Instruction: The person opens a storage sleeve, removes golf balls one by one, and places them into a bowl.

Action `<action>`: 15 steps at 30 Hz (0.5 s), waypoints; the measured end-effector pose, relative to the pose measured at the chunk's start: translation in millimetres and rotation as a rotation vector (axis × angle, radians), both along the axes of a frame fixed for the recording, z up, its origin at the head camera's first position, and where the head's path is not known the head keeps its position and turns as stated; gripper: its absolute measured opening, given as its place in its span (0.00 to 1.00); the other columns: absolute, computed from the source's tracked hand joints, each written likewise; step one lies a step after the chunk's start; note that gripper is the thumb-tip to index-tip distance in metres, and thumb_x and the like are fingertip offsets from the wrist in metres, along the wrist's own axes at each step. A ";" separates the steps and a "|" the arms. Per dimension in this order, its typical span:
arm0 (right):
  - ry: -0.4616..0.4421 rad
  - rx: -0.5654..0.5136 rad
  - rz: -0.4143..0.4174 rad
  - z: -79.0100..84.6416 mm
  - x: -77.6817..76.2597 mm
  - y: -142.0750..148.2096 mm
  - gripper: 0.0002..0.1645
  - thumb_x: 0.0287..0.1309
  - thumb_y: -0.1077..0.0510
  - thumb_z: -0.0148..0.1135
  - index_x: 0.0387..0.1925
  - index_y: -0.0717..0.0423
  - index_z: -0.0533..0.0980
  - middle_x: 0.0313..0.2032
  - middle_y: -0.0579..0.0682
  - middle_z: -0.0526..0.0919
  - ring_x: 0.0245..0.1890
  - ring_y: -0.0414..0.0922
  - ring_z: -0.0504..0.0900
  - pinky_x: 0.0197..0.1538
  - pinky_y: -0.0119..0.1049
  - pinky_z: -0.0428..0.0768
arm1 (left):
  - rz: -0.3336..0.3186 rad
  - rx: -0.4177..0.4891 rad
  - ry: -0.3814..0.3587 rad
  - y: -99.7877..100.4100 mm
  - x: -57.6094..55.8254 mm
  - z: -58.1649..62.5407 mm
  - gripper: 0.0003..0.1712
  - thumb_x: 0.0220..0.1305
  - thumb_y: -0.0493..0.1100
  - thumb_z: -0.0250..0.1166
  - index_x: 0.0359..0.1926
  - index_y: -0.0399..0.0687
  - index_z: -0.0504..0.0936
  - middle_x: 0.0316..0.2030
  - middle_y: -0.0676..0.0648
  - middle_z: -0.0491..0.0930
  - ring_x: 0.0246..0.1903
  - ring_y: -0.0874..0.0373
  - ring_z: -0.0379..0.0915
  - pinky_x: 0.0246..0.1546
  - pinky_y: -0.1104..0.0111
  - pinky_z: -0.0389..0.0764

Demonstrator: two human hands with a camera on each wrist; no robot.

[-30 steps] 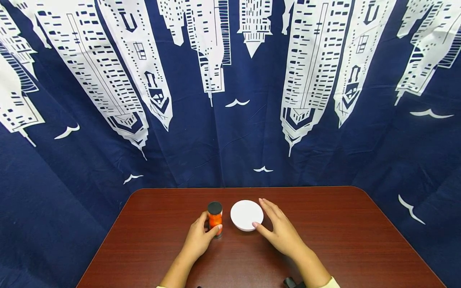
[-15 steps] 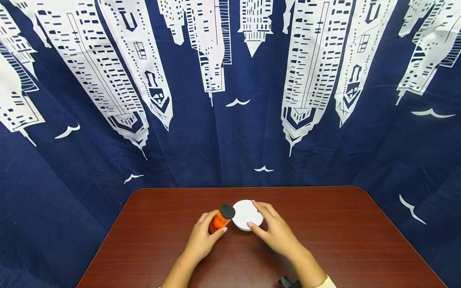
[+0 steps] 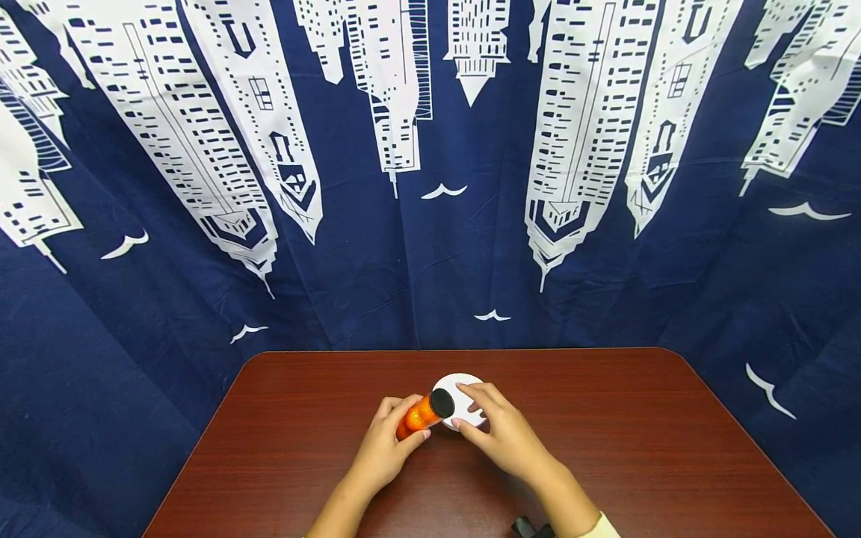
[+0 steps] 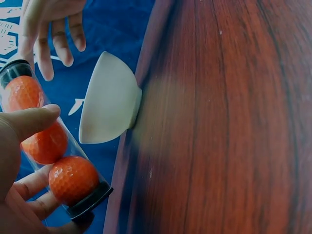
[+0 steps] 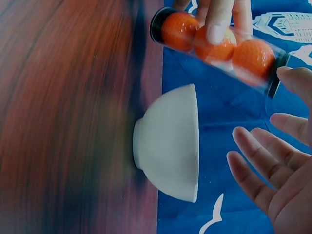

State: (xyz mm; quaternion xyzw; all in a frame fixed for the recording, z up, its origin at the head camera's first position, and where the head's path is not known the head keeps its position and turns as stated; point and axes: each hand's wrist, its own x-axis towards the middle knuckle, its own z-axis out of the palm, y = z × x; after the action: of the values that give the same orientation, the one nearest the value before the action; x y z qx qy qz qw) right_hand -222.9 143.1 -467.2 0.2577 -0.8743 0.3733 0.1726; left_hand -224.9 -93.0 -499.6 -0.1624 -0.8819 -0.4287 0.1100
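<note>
My left hand (image 3: 378, 453) grips a clear tube (image 3: 420, 417) of three orange golf balls (image 5: 253, 62), tilted with one black cap (image 3: 442, 403) up toward the right. The tube is clear of the table. My right hand (image 3: 509, 441) is spread with its fingers loosely bent, just right of that cap and above a white bowl (image 5: 168, 144). In the right wrist view its thumb tip (image 5: 287, 74) is right at the cap. The bowl stands upright on the table, and in the head view the cap and right fingers cover part of it.
The brown wooden table (image 3: 323, 388) has rounded far corners. Behind it hangs a dark blue cloth (image 3: 363, 299) with white city buildings and birds. A small black object (image 3: 531, 527) shows beside the right wrist at the bottom edge of the head view.
My left hand has lifted the tube from upright on the table, tipping its top rightward to the bowl. My right hand has moved left over the bowl, toward the cap.
</note>
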 end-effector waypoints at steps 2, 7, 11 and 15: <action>-0.024 -0.015 0.021 -0.2 0.4 -1.9 0.34 0.59 0.52 0.73 0.66 0.50 0.74 0.56 0.43 0.78 0.44 0.43 0.83 0.43 0.36 0.86 | -0.001 -0.006 0.000 0.8 0.3 -0.3 0.30 0.61 0.49 0.74 0.64 0.58 0.77 0.51 0.51 0.74 0.50 0.55 0.76 0.52 0.57 0.78; -0.028 -0.029 0.057 -2.3 1.0 -7.0 0.33 0.60 0.53 0.72 0.66 0.52 0.74 0.56 0.45 0.78 0.42 0.42 0.82 0.43 0.36 0.86 | 0.007 -0.022 0.008 1.9 1.2 -1.8 0.30 0.59 0.48 0.75 0.63 0.62 0.78 0.50 0.52 0.74 0.50 0.56 0.76 0.52 0.58 0.78; -0.003 -0.022 0.070 -3.5 1.3 -10.7 0.32 0.60 0.53 0.72 0.64 0.55 0.75 0.54 0.45 0.79 0.40 0.42 0.81 0.41 0.36 0.86 | 0.011 -0.030 0.019 2.5 2.0 -2.1 0.29 0.59 0.45 0.75 0.62 0.63 0.79 0.50 0.52 0.74 0.51 0.56 0.75 0.51 0.58 0.78; 0.017 -0.014 0.058 -4.5 2.5 -13.1 0.31 0.60 0.52 0.72 0.63 0.56 0.75 0.51 0.45 0.80 0.37 0.41 0.81 0.39 0.33 0.84 | 0.014 -0.057 0.037 3.7 2.9 -1.1 0.29 0.58 0.45 0.76 0.61 0.65 0.80 0.50 0.52 0.74 0.51 0.55 0.74 0.51 0.57 0.77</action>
State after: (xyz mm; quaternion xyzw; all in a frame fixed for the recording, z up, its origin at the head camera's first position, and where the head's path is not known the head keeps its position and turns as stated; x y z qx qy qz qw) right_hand -220.4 130.0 -471.7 0.2847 -0.8623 0.3823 0.1710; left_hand -222.0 -89.3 -500.7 -0.1671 -0.8926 -0.3997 0.1249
